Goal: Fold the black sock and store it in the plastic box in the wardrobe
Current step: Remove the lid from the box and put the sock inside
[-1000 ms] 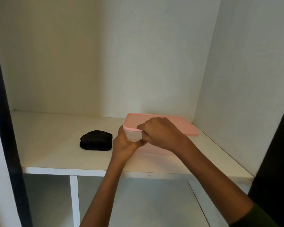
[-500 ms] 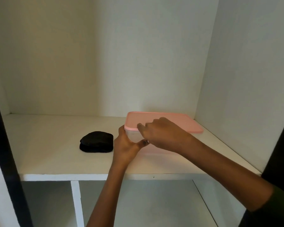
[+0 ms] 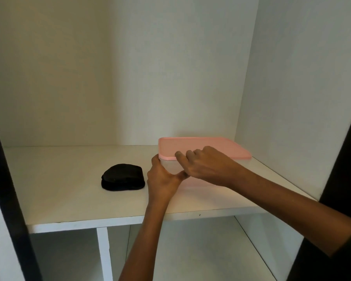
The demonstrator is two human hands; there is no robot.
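Note:
The black sock lies folded into a small bundle on the white wardrobe shelf, left of my hands. A clear plastic box with a pink lid stands at the shelf's right, near the side wall. My left hand grips the box's front left corner, thumb against the clear wall. My right hand rests over the lid's front edge, fingers curled on the rim. The lid sits flat on the box.
White back wall and right side wall enclose the shelf closely around the box. A dark door edge stands at the left. A lower compartment with a white divider lies beneath the shelf.
The view has shifted slightly. Both hands stay at the box's front left corner, and the sock has not moved.

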